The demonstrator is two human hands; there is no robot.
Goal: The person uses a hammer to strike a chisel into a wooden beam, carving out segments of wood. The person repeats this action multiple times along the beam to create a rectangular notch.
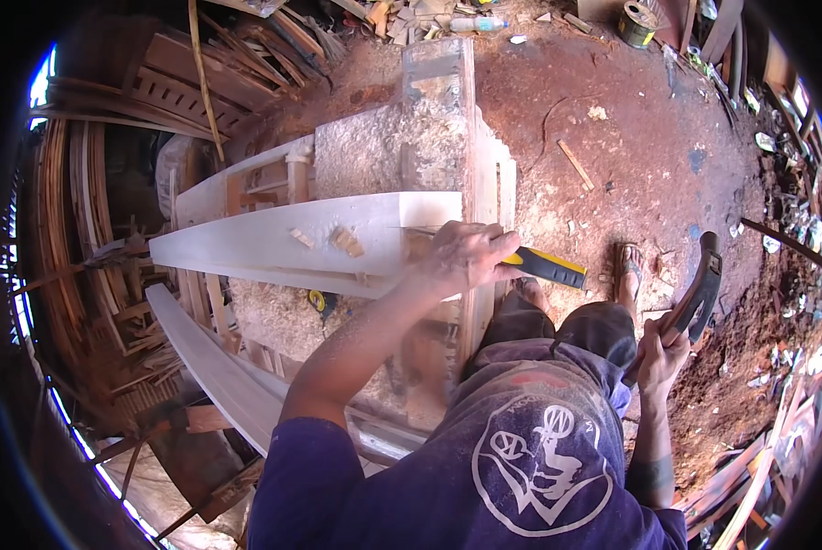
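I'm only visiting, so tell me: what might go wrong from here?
The left hand grips a yellow-and-black handle by the end of the pale board; a slip might mark it. The right hand holds a dark curved tool; if dropped, it could hit a sandaled foot. Loose wood bits on the board might slide off.

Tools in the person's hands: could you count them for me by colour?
Yellow-and-black tool: 1, in the left hand
Dark curved tool: 1, in the right hand
Total: 2
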